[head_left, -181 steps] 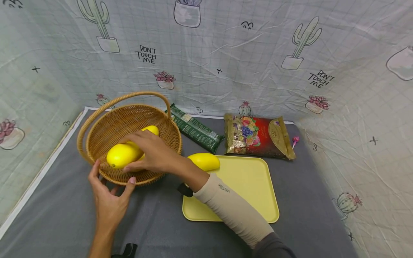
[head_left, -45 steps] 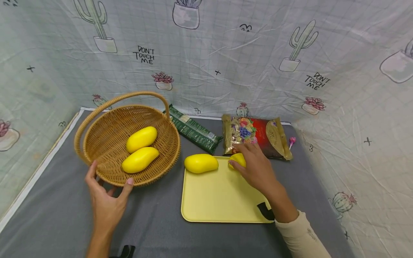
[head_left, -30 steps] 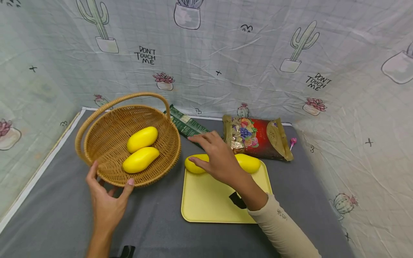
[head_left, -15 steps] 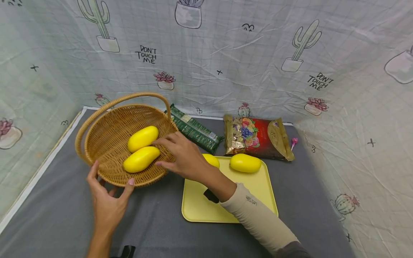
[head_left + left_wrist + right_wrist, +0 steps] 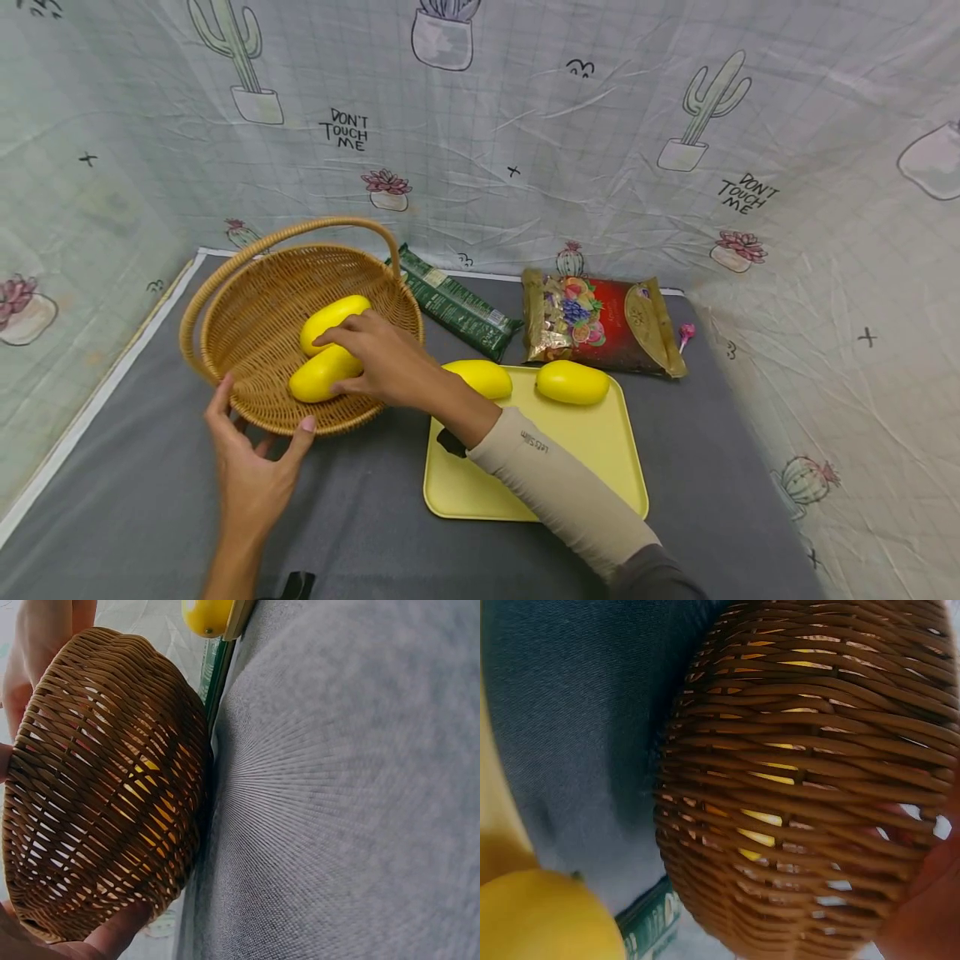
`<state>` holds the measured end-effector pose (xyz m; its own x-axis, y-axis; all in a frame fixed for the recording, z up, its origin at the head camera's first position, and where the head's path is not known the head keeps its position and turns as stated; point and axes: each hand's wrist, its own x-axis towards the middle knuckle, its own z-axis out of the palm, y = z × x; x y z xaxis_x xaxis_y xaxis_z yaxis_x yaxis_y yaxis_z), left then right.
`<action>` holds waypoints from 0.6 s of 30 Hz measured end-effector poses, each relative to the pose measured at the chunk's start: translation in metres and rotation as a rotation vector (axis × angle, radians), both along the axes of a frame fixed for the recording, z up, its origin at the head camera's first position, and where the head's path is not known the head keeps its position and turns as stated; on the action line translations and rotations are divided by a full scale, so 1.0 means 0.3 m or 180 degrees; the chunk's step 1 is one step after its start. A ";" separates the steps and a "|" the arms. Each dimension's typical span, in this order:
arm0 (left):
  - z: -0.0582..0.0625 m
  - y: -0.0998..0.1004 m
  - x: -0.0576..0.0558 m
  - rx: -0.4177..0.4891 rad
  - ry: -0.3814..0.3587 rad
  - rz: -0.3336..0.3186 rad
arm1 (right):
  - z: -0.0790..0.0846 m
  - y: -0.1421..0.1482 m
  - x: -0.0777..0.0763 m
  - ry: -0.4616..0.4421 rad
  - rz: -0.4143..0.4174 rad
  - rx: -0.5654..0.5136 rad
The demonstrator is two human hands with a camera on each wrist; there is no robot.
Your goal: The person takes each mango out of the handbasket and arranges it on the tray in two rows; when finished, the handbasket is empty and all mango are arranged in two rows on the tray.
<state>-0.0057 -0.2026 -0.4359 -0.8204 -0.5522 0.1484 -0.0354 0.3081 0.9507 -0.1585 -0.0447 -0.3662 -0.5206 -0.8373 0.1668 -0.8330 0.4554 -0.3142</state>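
Where the thumb and fingers of the right hand [image 5: 382, 358] curl round the right end of the near mango [image 5: 317, 381], that fruit lies inside the basket [image 5: 255, 292], toward its near side. Both wrist views show yellow only in slivers through the weave, so whether the mango is lifted at all is hard to tell. Just beyond it, also in the basket, lies the far mango [image 5: 330, 319], close to the bent fingers. The left hand [image 5: 255, 475] grips the near left part of the basket, its thumb at the near rim and its fingers round the left side. Over the far side arches the handle [image 5: 341, 222]. To the right, the pale sleeve [image 5: 562, 487] crosses a yellow tray [image 5: 611, 454], with the left mango [image 5: 486, 379] and the right mango [image 5: 572, 382] apart along its far edge. Farther back, a green packet [image 5: 453, 304] slants from the basket toward a red and gold candy bag [image 5: 618, 321], and right of that is a pink lollipop [image 5: 686, 335]. Grey cloth [image 5: 360, 533] lies under everything, with a cactus-print curtain [image 5: 480, 117] behind
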 end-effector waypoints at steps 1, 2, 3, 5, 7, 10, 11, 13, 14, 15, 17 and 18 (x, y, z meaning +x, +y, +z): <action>-0.001 0.000 0.000 -0.0012 0.0000 0.0003 | -0.001 -0.012 -0.005 -0.0006 0.0029 0.0056; -0.001 -0.001 0.000 -0.0020 -0.0003 0.0004 | -0.002 -0.023 -0.010 -0.0005 0.0062 0.0100; -0.001 -0.001 0.000 -0.0029 -0.0006 0.0009 | -0.004 -0.034 -0.015 -0.0015 0.0091 0.0151; -0.001 -0.001 0.000 -0.0032 0.0000 0.0010 | -0.006 -0.054 -0.023 -0.0054 0.0134 0.0245; -0.001 0.000 0.001 -0.0020 0.0009 0.0005 | -0.008 -0.072 -0.030 -0.0103 0.0160 0.0345; 0.001 -0.001 0.001 -0.0002 0.0027 -0.0007 | -0.013 -0.097 -0.038 -0.0164 0.0145 0.0508; 0.001 -0.001 0.000 -0.0002 0.0031 -0.0009 | -0.015 -0.105 -0.040 -0.0186 0.0127 0.0572; 0.001 -0.001 0.000 -0.0003 0.0037 -0.0013 | -0.019 -0.120 -0.045 -0.0240 0.0088 0.0691; 0.002 -0.001 0.000 -0.0001 0.0038 -0.0018 | -0.021 -0.126 -0.046 -0.0261 0.0075 0.0746; 0.001 -0.001 0.000 0.0002 0.0040 -0.0021 | -0.023 -0.132 -0.048 -0.0278 0.0069 0.0796; 0.002 -0.002 0.000 0.0015 0.0049 -0.0030 | -0.026 -0.141 -0.051 -0.0300 0.0050 0.0880; 0.002 -0.002 -0.001 0.0019 0.0050 -0.0033 | -0.026 -0.144 -0.053 -0.0307 0.0050 0.0895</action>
